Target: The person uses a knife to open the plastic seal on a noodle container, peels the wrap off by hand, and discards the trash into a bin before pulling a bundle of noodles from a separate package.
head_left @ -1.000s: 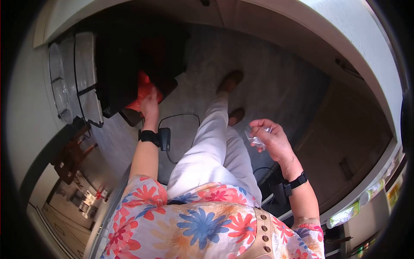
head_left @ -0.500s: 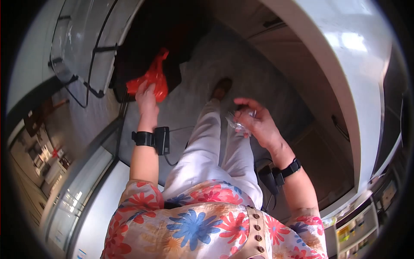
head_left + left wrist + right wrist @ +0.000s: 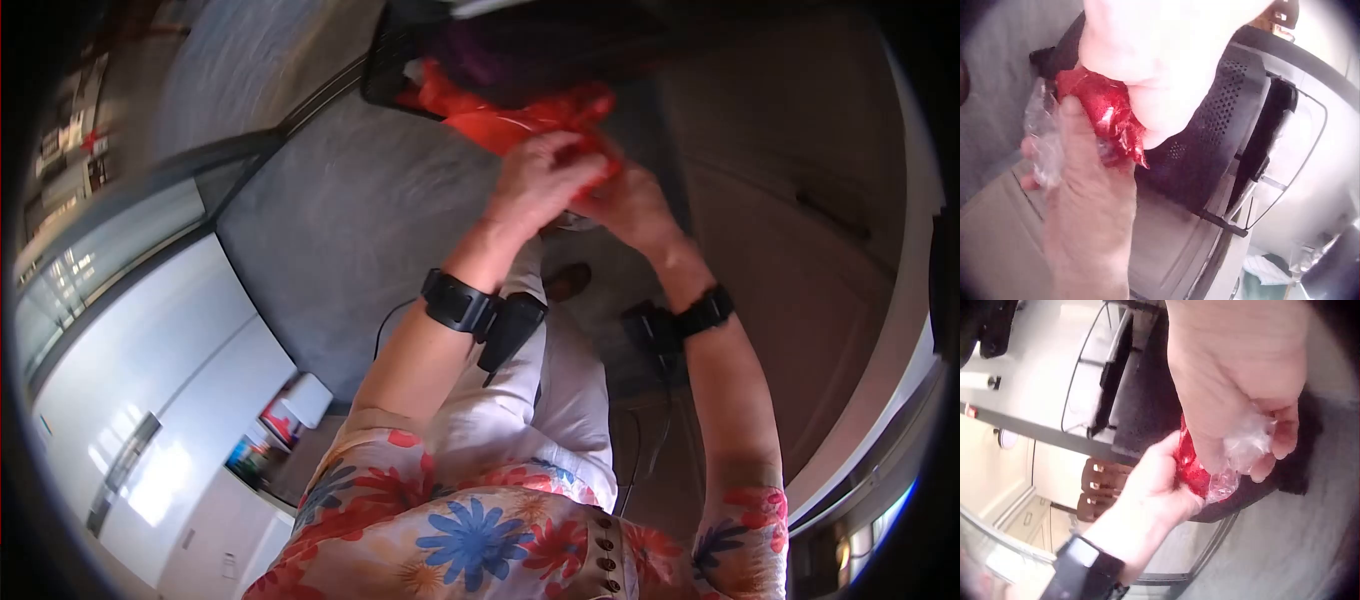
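1. Floral blouse lies nearest the head camera. Both forearms reach forward, and a black strap is on the left wrist.
2. Left hand: fingers curled tight round the bunched neck of the red bag (the right wrist view shows this grip most plainly).
3. Right hand: thumb and fingertips pinch a crumpled clear wrapper, which is pressed against the red bag. The two hands touch.
4. The red bag is held up between both hands, just in front of the black perforated bin. Its far end reaches the bin's edge; I cannot tell whether it rests there.
5. Grey floor lies beneath and beyond.
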`<state>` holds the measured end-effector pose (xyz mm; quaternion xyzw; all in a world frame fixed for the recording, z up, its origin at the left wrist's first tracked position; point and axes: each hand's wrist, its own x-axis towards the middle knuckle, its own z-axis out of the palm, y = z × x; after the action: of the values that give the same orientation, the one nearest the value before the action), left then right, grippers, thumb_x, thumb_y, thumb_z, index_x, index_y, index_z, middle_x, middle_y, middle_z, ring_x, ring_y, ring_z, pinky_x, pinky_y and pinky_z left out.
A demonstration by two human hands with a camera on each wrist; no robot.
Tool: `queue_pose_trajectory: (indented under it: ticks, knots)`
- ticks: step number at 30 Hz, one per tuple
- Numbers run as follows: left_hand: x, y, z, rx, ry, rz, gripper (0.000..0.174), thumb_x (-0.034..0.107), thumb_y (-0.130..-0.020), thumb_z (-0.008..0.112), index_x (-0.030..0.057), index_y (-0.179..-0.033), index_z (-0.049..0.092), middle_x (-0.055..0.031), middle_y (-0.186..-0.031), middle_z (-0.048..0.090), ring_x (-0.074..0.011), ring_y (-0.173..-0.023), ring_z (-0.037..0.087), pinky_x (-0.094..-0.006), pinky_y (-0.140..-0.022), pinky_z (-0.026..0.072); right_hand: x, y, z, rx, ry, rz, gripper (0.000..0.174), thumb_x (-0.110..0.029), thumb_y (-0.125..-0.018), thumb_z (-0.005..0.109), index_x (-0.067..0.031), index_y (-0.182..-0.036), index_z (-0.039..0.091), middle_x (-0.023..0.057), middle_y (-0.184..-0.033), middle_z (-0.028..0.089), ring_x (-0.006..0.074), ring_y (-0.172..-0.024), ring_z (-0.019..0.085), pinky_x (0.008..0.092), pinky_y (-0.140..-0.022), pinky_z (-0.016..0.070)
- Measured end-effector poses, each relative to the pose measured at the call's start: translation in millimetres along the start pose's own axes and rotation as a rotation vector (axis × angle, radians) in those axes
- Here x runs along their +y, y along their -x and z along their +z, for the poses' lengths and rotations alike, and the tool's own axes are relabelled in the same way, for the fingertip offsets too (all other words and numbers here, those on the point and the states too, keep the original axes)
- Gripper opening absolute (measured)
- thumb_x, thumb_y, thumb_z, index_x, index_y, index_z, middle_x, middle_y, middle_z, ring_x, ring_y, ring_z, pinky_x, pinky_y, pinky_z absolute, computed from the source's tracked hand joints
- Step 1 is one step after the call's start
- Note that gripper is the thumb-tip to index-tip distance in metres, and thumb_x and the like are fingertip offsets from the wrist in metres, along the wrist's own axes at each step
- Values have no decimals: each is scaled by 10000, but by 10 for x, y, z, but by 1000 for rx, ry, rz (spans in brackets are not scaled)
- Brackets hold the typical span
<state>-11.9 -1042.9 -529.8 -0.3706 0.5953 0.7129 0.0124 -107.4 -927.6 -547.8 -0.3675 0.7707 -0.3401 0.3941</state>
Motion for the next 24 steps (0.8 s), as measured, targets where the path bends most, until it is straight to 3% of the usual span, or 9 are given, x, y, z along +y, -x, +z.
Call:
queue_pose_trajectory:
  ticks: [2, 5, 8, 10, 12, 15, 17, 20, 24]
  knots:
    - [-12, 9, -9, 32, -142, 59, 469, 214, -808, 708, -27, -1181, 560, -44, -892, 636, -105, -778, 592, -249, -723, 491, 161, -90, -68, -47, 36, -112, 576, -222, -758, 690, -92, -1278, 477, 152, -943, 665, 293, -870, 653, 372, -769, 514]
    - [116, 91, -178, 66, -241, 131, 491, 178, -823, 696, -32, -1230, 517, -25, -900, 621, -89, -777, 588, -236, -724, 495, 311, -182, -138, -78, -118, 71, 382, -241, -791, 668, -58, -1115, 583, 107, -927, 673, 220, -766, 661, 330, -703, 523]
    - [9, 23, -450, 235, 214, 293, 280, 102, -808, 659, 7, -1069, 629, -20, -785, 653, -65, -665, 608, -228, -626, 503, 233, -263, -256, -116, -176, 283, 269, -245, -844, 614, -44, -1024, 612, 77, -846, 663, 170, -647, 626, 312, -586, 508]
    - [-86, -81, -810, 484, 30, 302, 151, 63, -794, 623, 56, -932, 686, -56, -761, 674, -78, -634, 611, -237, -615, 500, 147, -226, -312, 1, -649, 475, 228, -245, -887, 554, -43, -986, 596, 64, -785, 624, 169, -565, 587, 317, -493, 467]
    - [-77, -301, -1265, 716, -607, 364, 159, 67, -771, 567, 75, -875, 688, -124, -830, 668, -273, -742, 651, -358, -694, 523, 79, -249, -319, 22, -831, 531, 222, -237, -900, 531, -42, -994, 578, 67, -777, 605, 176, -565, 577, 316, -489, 457]
    - [-63, -630, -1534, 683, -742, 358, 204, 73, -811, 540, 74, -961, 678, -151, -900, 663, -293, -835, 652, -360, -752, 509, 35, -264, -261, 31, -1124, 617, 226, -226, -915, 499, -31, -1020, 545, 79, -786, 585, 191, -583, 568, 315, -495, 448]
    - [-42, -1077, -1707, 319, -1262, 185, 244, 101, -837, 494, 71, -1009, 665, -178, -970, 652, -318, -908, 637, -388, -798, 499, 33, -233, -218, 14, -1221, 647, 237, -222, -918, 491, -22, -1039, 529, 89, -801, 583, 198, -600, 570, 315, -507, 450]
    - [-134, -1375, -1740, 145, -1246, -142, 290, 149, -871, 440, 47, -1054, 641, -203, -1064, 623, -341, -984, 609, -412, -840, 485, 1, -170, -164, 45, -1133, 604, 260, -263, -925, 484, -30, -1025, 541, 90, -810, 603, 194, -620, 575, 302, -509, 452]
    - [-174, -1369, -1753, 155, -1181, -111, 323, 196, -895, 415, 20, -1062, 629, -219, -1106, 601, -340, -1031, 592, -422, -857, 480, 15, -199, -192, 56, -988, 564, 250, -255, -922, 489, -25, -1000, 549, 86, -786, 601, 189, -617, 591, 287, -493, 456]
